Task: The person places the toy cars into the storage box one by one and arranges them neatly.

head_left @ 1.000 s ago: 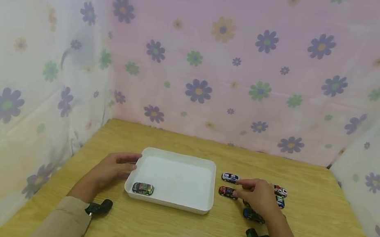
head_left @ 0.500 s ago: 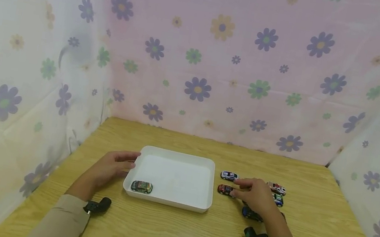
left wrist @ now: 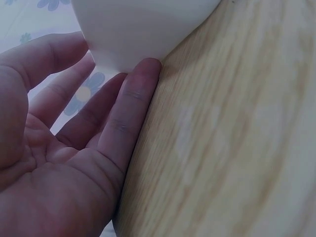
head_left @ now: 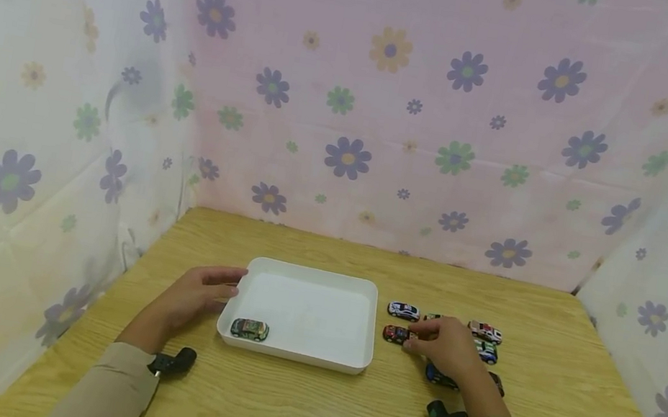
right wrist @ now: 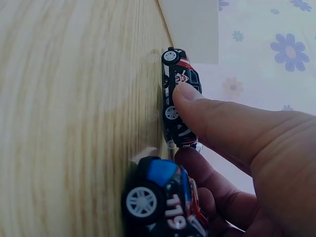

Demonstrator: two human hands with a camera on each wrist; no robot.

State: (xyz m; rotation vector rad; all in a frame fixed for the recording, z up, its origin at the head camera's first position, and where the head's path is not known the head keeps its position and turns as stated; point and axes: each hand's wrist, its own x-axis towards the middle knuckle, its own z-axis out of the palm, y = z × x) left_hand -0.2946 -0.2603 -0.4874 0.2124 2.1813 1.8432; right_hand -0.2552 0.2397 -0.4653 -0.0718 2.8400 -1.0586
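Note:
My right hand (head_left: 448, 347) pinches a red and black toy car (head_left: 396, 334) on the table. In the right wrist view the thumb presses the side of this car (right wrist: 183, 74); the opposing finger is mostly hidden behind it. My left hand (head_left: 197, 296) touches the left wall of a white rectangular tray (head_left: 310, 360), its fingers fairly straight. Fingertips (left wrist: 147, 69) rest on the tray's outer wall (left wrist: 138, 29) in the left wrist view. A dark green patterned toy car (head_left: 249, 329) sits at the tray's near left corner.
Around the right hand stand more toy cars: a white and purple one (head_left: 404, 311), a white and red one (head_left: 486, 332), a green and white one (head_left: 485, 351) and a blue-black one (head_left: 441, 376). Flowered cloth (head_left: 390, 101) encloses the wooden table (head_left: 277, 404).
The right index finger has drawn closer to the thumb, down onto the red and black car, uncovering a car behind it. My left hand and the tray have stayed put.

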